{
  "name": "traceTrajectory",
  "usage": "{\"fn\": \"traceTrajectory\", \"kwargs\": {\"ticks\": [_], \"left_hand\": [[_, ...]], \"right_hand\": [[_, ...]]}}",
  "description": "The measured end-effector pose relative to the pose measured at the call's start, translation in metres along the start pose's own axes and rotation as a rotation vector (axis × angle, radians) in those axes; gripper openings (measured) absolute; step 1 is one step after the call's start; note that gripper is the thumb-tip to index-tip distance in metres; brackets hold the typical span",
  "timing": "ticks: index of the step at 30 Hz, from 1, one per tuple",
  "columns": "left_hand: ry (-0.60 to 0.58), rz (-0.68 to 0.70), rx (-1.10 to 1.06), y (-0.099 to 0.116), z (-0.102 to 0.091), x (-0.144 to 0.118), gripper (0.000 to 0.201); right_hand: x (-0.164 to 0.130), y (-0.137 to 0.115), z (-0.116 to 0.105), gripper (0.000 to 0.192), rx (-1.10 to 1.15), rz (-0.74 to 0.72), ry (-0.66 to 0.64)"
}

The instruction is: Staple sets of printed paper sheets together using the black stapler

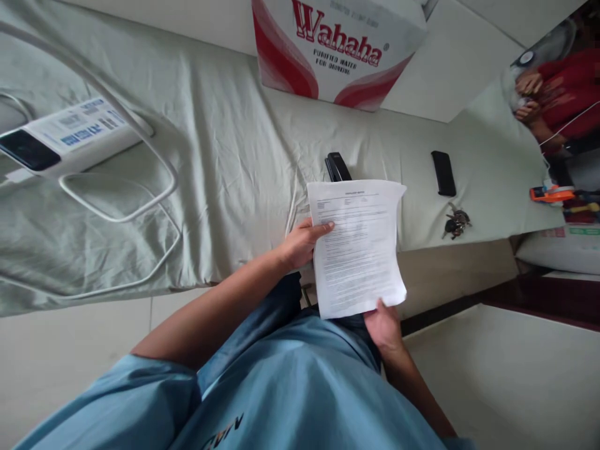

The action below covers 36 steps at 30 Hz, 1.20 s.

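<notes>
Hands held printed sheets (357, 247) above a bed.
Left hand (300, 242) and right hand (384, 325) pinched the edges, fingers closed; print unreadable. At twelve o'clock, box (337, 47) read "Wahaha purified water".

From my feed the printed sheets (359, 247) looked like thin matt paper, a bit curled. The bedsheet (225, 181) was pale matt cloth, wrinkled all over. Stapler (337, 167) and the black phone (443, 173) read as smooth plastic with a slight gloss. Keys (456, 223) were shiny metal. The Wahaha box (337, 47) looked like printed cardboard, and the white cable (117, 212) was smooth.
</notes>
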<state>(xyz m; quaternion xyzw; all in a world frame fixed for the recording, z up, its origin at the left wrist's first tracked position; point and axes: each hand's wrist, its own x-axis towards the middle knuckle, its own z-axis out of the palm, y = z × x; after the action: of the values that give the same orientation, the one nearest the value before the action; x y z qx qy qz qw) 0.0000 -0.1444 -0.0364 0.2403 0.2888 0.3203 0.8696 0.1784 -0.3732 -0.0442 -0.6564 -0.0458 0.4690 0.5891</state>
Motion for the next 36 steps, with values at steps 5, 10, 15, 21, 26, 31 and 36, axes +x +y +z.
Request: {"fn": "traceTrajectory", "kwargs": {"ticks": [5,10,15,21,26,31,36], "left_hand": [[-0.069,-0.071,0.035,0.01,-0.003,-0.002,0.032],[-0.073,-0.029,0.083,0.015,0.005,-0.003,0.041],[-0.063,-0.036,0.088,0.016,0.003,0.0,0.039],[-0.155,-0.004,0.013,0.017,-0.004,0.01,0.037],[-0.154,0.013,0.042,0.011,-0.006,0.015,0.038],[-0.157,0.006,0.001,0.011,-0.006,0.015,0.036],[-0.163,-0.023,-0.036,0.013,-0.006,0.014,0.034]], "right_hand": [[0.031,-0.061,-0.025,0.072,0.038,-0.157,-0.074],[0.046,-0.081,-0.001,0.085,-0.101,-0.296,-0.201],[0.061,-0.076,0.036,0.053,-0.248,-0.479,-0.045],[0.074,-0.083,0.022,0.04,-0.308,-0.542,0.053],[0.076,-0.09,-0.004,0.046,-0.472,-0.594,0.176],[0.07,-0.103,-0.005,0.045,-0.497,-0.681,0.258],[0.06,-0.108,0.012,0.049,-0.479,-0.649,0.184]]}}
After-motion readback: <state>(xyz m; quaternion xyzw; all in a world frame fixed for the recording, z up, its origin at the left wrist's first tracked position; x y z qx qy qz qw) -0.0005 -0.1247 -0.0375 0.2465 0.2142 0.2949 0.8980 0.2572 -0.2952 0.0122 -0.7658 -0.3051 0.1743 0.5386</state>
